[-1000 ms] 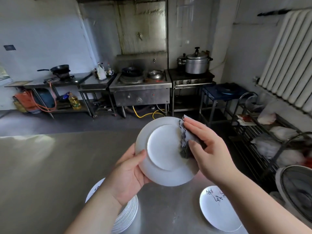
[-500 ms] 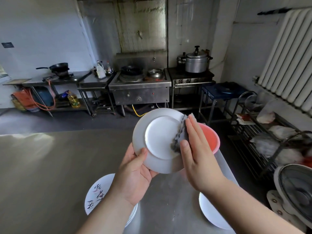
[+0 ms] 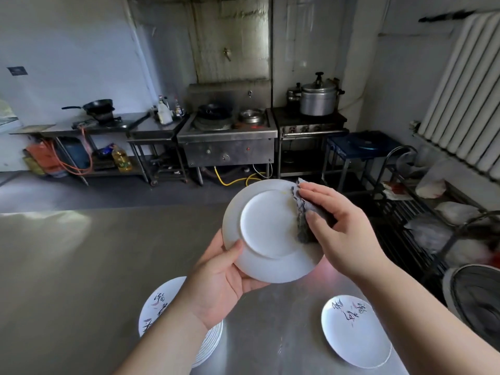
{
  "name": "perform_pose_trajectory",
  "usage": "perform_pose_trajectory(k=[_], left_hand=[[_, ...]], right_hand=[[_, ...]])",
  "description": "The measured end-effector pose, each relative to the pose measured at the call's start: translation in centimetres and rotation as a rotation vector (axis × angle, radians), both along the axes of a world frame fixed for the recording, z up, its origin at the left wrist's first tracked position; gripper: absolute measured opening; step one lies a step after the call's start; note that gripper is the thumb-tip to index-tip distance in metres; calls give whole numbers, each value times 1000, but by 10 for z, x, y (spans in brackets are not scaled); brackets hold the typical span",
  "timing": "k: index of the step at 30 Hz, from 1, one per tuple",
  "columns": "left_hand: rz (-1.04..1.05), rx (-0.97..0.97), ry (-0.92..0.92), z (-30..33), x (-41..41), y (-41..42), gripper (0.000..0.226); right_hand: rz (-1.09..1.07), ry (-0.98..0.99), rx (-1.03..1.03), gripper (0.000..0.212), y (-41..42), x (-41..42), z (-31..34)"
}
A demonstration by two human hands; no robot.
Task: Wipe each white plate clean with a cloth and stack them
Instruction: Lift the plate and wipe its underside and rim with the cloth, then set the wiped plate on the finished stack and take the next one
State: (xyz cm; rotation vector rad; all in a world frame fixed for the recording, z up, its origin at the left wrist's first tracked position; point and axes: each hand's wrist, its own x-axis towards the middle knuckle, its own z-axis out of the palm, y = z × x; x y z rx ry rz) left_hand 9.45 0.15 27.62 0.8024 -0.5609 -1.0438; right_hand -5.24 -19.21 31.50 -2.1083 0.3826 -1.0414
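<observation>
My left hand [image 3: 219, 277] grips a white plate [image 3: 266, 228] by its lower left rim, with the underside turned toward me above the steel table [image 3: 67, 266]. My right hand [image 3: 343, 226] holds a dark grey cloth [image 3: 304, 220] pressed against the plate's right edge. A stack of white plates [image 3: 159, 307] with painted characters sits on the table at the lower left, partly hidden by my left forearm. A single white plate [image 3: 354, 331] with the same markings lies flat on the table at the lower right.
The table's right edge runs close to the single plate. A wire rack [image 3: 422, 212] with bags stands to the right, and a fan [image 3: 476, 296] sits at the lower right. A stove [image 3: 227, 136] and a pressure cooker [image 3: 318, 98] line the far wall.
The plate has turned in my left hand, and my right hand has slid the cloth up along the plate's right rim. The pink bowl seen half a second ago is now hidden.
</observation>
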Motion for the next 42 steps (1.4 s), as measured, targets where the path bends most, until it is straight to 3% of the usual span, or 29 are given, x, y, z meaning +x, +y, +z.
perform_pose_trajectory(k=[4, 8, 15, 21, 28, 32, 37, 42], left_hand=[[53, -56, 54, -6, -9, -3, 52], [169, -82, 84, -10, -16, -7, 52], [182, -133, 152, -4, -25, -15, 50], [328, -27, 235, -8, -41, -33, 37], [85, -45, 162, -23, -43, -22, 51], [43, 62, 140, -40, -42, -14, 52], [-18, 237, 108, -66, -50, -14, 52], [-141, 459, 55, -96, -70, -22, 61]], right_hand=[[-73, -1, -30, 61, 48, -2, -48], [45, 98, -151, 74, 91, -4, -88], [-114, 154, -102, 67, 47, 15, -45], [-94, 153, -215, 72, 108, 10, -92], [-205, 113, 97, 60, 26, -1, -61], [-270, 320, 171, 30, -3, -33, -54], [-191, 584, 450, 41, -7, -82, -79], [-51, 833, 630, 34, -30, -122, -117]])
